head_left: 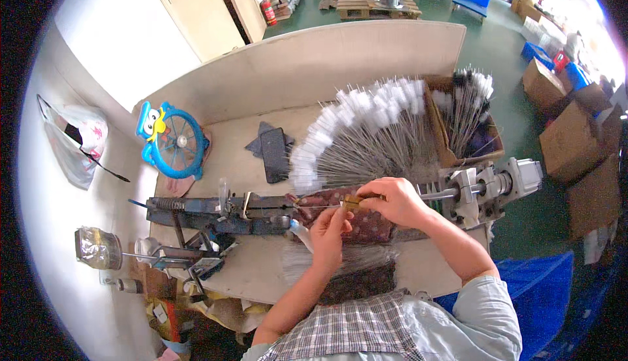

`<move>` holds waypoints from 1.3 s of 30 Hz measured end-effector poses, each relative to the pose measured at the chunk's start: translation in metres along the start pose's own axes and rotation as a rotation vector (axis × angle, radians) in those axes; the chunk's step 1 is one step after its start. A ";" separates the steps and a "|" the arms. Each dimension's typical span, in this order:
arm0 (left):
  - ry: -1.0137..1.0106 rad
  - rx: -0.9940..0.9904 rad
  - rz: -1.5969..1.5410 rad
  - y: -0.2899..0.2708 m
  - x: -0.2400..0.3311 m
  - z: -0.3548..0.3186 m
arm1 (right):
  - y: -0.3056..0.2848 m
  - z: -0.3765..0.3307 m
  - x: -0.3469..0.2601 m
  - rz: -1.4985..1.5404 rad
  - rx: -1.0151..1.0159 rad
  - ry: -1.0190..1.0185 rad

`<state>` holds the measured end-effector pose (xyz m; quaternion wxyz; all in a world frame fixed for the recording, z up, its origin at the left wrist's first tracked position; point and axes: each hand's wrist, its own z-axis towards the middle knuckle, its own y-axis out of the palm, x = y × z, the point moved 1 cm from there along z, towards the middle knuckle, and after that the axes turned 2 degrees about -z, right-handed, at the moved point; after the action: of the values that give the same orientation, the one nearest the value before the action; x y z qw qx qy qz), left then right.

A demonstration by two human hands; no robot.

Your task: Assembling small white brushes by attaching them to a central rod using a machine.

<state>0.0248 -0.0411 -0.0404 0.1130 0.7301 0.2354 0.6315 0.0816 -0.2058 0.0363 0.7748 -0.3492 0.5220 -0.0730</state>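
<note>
Over a dark red patterned cloth (376, 227), my two hands meet in the middle of the bench. My right hand (398, 202) pinches a small brass-coloured piece (352, 202) between thumb and fingers. Close below it, my left hand (329, 233) is closed at the fingertips; what it holds is hidden. A thin wire (317, 206) runs from the dark machine rail (261, 207) on the left toward my fingertips. Behind my hands, many wire brushes with white bristle ends (366, 116) lie fanned out. Clear thin strips (304, 263) lie below my left wrist.
A motor with metal clamps (484, 188) stands at the right end of the bench. A cardboard box (448, 155) holds more brushes. A phone (274, 155) and a blue toy-shaped fan (176, 140) are at the back left. A blue bin (530, 295) stands lower right.
</note>
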 end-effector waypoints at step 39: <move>-0.081 0.226 -0.488 -0.016 0.035 -0.006 | 0.080 0.031 -0.045 -0.398 0.238 -0.244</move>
<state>0.0192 -0.0109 -0.0162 0.1887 0.6844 0.4687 0.5257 0.0681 -0.1102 0.0281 0.8379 -0.3577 0.3336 -0.2421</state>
